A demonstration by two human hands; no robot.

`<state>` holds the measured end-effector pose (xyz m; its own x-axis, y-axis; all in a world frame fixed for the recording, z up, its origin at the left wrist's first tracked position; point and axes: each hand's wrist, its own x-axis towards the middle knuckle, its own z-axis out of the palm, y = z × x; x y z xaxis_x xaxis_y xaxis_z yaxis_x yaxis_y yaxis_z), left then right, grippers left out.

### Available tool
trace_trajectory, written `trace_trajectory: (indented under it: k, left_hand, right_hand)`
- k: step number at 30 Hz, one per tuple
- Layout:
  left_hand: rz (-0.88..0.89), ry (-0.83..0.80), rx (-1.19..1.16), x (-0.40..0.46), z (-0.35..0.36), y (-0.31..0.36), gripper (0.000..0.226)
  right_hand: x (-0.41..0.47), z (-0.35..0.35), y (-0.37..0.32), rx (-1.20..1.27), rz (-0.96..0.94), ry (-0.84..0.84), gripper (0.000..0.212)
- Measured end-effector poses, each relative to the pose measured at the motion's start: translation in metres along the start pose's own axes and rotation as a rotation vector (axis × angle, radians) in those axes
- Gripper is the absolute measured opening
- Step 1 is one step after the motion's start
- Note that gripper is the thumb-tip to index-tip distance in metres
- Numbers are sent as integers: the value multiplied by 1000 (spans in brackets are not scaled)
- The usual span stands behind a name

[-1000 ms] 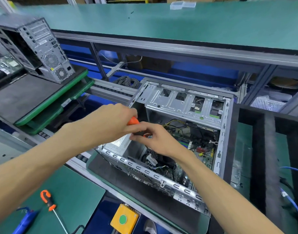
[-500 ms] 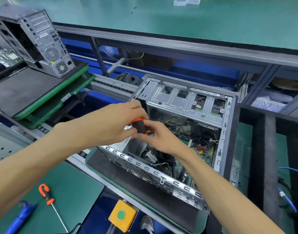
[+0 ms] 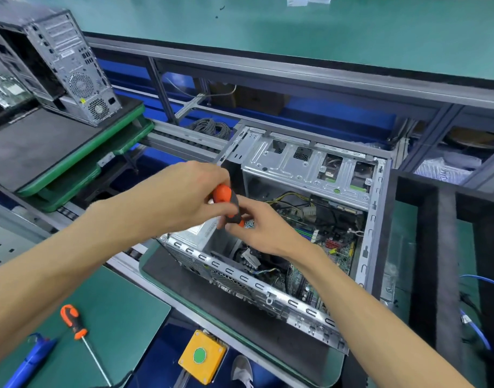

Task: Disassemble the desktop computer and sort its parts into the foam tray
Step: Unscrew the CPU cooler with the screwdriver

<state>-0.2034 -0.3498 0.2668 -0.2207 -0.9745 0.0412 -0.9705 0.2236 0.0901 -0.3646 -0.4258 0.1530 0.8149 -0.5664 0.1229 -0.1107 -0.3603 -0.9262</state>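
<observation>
A person's two bare hands meet over an opened desktop computer case (image 3: 310, 219), which lies on its side on a dark mat with a green rim (image 3: 167, 275) near the front edge of the conveyor line. The left hand (image 3: 181, 197) is wrapped around the orange-and-black handle of a screwdriver (image 3: 226, 201), fingers curled over the top of the grip; the right hand (image 3: 259, 225) pinches the lower end of the same handle between thumb and fingertips, just above the case's open side. The tool's shaft is hidden behind the right hand, so its tip cannot be seen.

Inside the case, the motherboard (image 3: 324, 247) and a bundle of yellow and black cables (image 3: 293, 198) lie directly beyond the right hand's fingers, under the perforated metal drive cage (image 3: 304, 163). The black foam tray (image 3: 438, 247), with its deep compartments, stands just beside the case on the right; blue cables (image 3: 475, 329) lie at its right edge.

On the green tabletop at the lower left rest a second orange-handled screwdriver (image 3: 75, 323) and a blue tool (image 3: 30, 362), well apart from both hands. A yellow box with a green button (image 3: 201, 357) hangs below the front edge. A second computer case (image 3: 61, 65) stands upright on another green-rimmed mat at the far left.
</observation>
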Motion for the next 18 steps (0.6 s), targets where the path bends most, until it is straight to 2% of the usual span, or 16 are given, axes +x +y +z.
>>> trace_trajectory:
  k: [1, 3, 4, 5, 8, 10, 12, 15, 16, 18]
  left_hand:
    - [-80, -6, 168, 4, 2, 2, 53]
    - [-134, -34, 527, 7, 3, 7, 63]
    - [-143, -4, 556, 5, 4, 6, 65]
    - [-134, 34, 478, 1, 5, 3, 63]
    - [138, 10, -36, -12, -3, -5, 44]
    - [222, -4, -156, -10, -5, -10, 34]
    - [115, 38, -118, -4, -3, -9, 29]
    - [-174, 68, 261, 5, 2, -2, 67]
    - [-199, 101, 341, 5, 5, -3, 72]
    - [-103, 157, 225, -3, 5, -6, 67]
  right_hand:
    - [0, 2, 0, -5, -6, 3, 20]
    - [0, 5, -3, 25, 0, 15, 28]
    - [-1, 4, -4, 39, 5, 13, 29]
    - [-1, 2, -3, 45, 3, 11, 26]
    - [-2, -3, -1, 66, 15, 29, 16]
    - [-2, -4, -1, 82, 22, 16, 23]
    - [-1, 1, -1, 66, 2, 2, 28]
    - [1, 8, -3, 61, -19, 34, 36]
    - [1, 8, -5, 62, -14, 34, 37]
    - [0, 4, -4, 73, -10, 35, 32]
